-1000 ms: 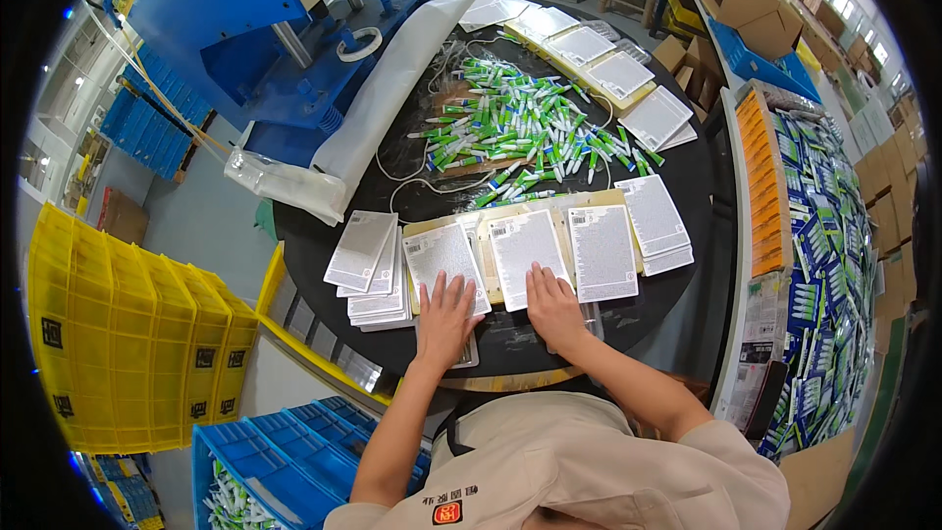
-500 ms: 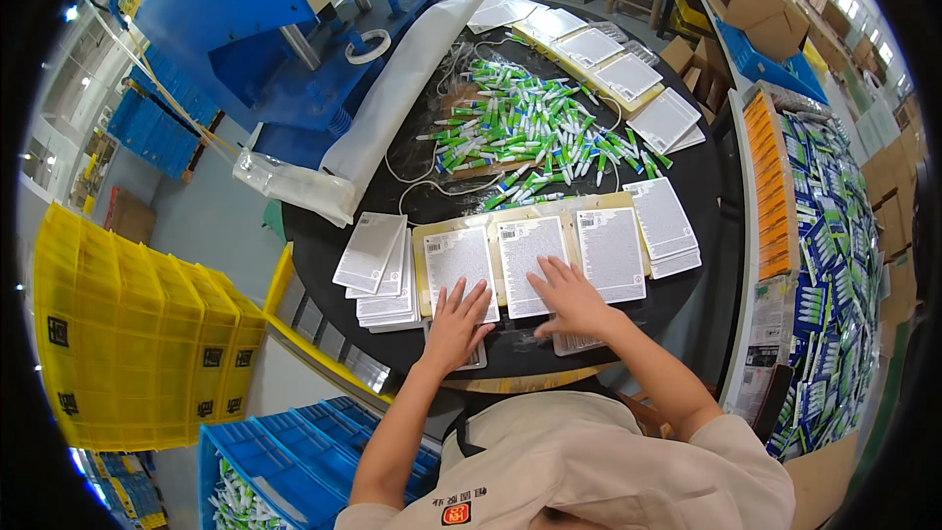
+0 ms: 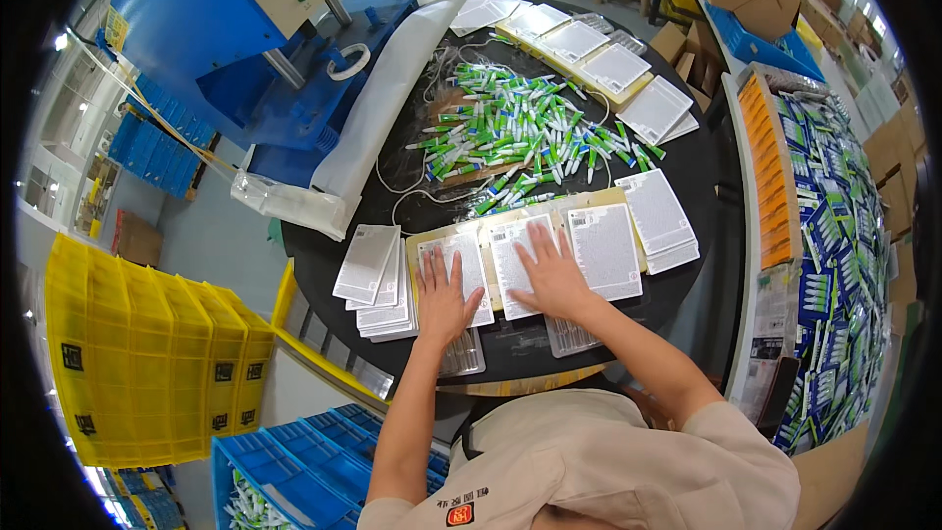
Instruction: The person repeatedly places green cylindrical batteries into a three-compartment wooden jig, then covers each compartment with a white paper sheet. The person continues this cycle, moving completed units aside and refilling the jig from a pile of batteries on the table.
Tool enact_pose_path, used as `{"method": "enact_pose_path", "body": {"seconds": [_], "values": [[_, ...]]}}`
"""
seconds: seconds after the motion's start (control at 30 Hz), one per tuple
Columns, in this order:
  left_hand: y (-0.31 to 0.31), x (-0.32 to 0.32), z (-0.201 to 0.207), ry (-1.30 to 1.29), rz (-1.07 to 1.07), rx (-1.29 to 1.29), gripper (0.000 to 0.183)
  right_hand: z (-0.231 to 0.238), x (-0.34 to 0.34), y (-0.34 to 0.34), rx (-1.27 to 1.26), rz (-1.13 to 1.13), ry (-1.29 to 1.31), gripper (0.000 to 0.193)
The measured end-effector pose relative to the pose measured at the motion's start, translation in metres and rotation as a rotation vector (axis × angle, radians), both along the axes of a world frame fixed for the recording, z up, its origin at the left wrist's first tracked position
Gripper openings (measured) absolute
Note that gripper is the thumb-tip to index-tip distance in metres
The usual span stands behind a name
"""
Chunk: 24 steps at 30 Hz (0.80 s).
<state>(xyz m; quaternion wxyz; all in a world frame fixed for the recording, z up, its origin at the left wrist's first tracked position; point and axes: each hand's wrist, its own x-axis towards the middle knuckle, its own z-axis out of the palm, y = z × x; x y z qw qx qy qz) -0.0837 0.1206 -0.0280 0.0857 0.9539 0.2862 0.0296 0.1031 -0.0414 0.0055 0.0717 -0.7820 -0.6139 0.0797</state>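
Three white printed cards lie in a row on a yellow tray (image 3: 628,201) at the near side of the round black table. My left hand (image 3: 444,296) rests flat, fingers spread, on the left card (image 3: 473,265). Across the middle card (image 3: 507,253) lies my right hand (image 3: 551,275), also flat with spread fingers, its fingertips near the right card (image 3: 606,253). Stacks of cards flank the tray: a left stack (image 3: 367,265) and a right stack (image 3: 655,211). Clear plastic blister packs (image 3: 571,337) stick out under the tray's near edge.
Many green and white tubes (image 3: 530,123) are heaped mid-table. Behind them stands another yellow tray (image 3: 640,86) with cards. A blue press machine (image 3: 285,49) is at the far left, yellow crates (image 3: 147,353) at the left, and a bin of packed tubes (image 3: 824,265) at the right.
Both hands have slid farther forward over the cards, away from me. The view has shifted slightly.
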Motion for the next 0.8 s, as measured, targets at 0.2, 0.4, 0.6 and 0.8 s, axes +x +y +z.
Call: {"method": "enact_pose_path", "body": {"seconds": [0.2, 0.4, 0.6, 0.8], "values": [[0.005, -0.003, 0.0, 0.014, -0.012, -0.028, 0.082, -0.011, -0.008, -0.013, -0.104, 0.233, -0.362, 0.1], [0.001, 0.001, 0.005, 0.015, 0.017, -0.013, 0.079, -0.001, -0.01, -0.004, -0.01, 0.203, -0.035, 0.112], [-0.041, 0.012, 0.038, -0.091, -0.093, -0.05, 0.081, 0.036, 0.041, -0.07, 0.083, 0.061, 0.141, 0.108], [-0.112, 0.059, 0.037, -0.096, -0.421, -0.045, 0.079, -0.007, 0.074, -0.117, -0.014, -0.021, -0.232, 0.069]]}}
